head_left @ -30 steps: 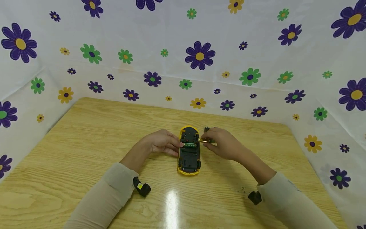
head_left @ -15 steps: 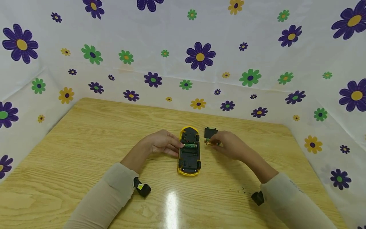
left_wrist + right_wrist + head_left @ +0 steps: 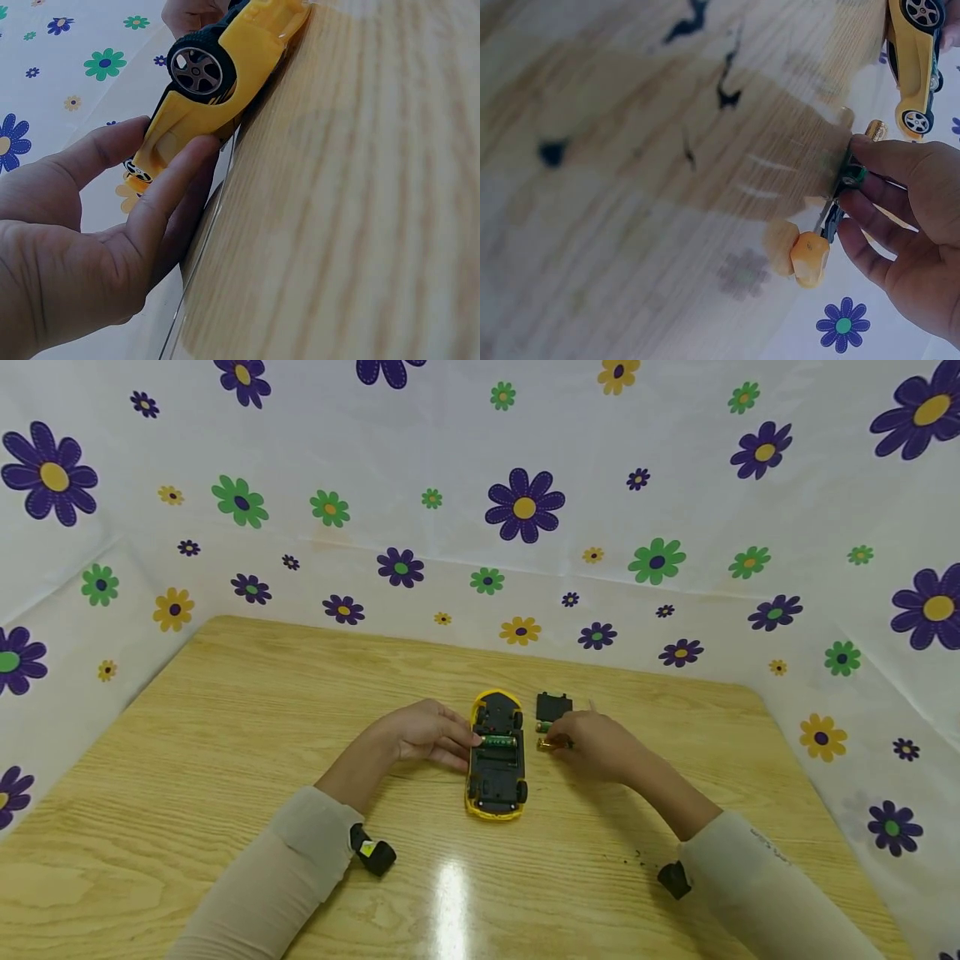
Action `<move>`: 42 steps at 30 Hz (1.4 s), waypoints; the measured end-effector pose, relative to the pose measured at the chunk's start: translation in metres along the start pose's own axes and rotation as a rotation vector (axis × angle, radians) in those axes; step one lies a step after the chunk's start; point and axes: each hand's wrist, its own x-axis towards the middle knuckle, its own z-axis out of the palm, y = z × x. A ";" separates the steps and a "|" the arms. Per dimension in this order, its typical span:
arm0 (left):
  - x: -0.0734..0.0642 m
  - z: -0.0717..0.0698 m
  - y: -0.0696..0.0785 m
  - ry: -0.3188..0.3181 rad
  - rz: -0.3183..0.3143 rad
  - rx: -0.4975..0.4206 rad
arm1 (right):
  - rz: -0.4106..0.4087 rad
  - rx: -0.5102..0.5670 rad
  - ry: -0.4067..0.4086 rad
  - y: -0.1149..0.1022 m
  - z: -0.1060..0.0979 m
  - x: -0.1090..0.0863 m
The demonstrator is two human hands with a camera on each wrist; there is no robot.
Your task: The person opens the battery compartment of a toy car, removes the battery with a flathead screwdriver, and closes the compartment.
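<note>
A yellow toy car lies wheels-up, its black underside showing an uncovered battery compartment with one green battery in it. My left hand holds the car's left side, thumb at the upper edge and fingers along the yellow body. To the right of the car, my right hand pinches a gold-ended battery between thumb and fingers, low at the table. Another battery lies just behind it, partly hidden by the fingers. A black battery cover lies behind both.
Small dark bits, looking like screws, lie on the wooden table near my right wrist. Beyond the right hand is an object with a yellow-orange rounded end. Flower-printed white cloth surrounds the table's back and sides.
My right hand has carried the battery from the car's right edge rightward to the table, then slightly toward me. The cover has come into fuller view. The left hand stays on the car.
</note>
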 end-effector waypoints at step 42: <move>0.000 0.000 0.000 0.011 -0.002 -0.016 | -0.094 0.028 0.123 -0.035 -0.033 0.015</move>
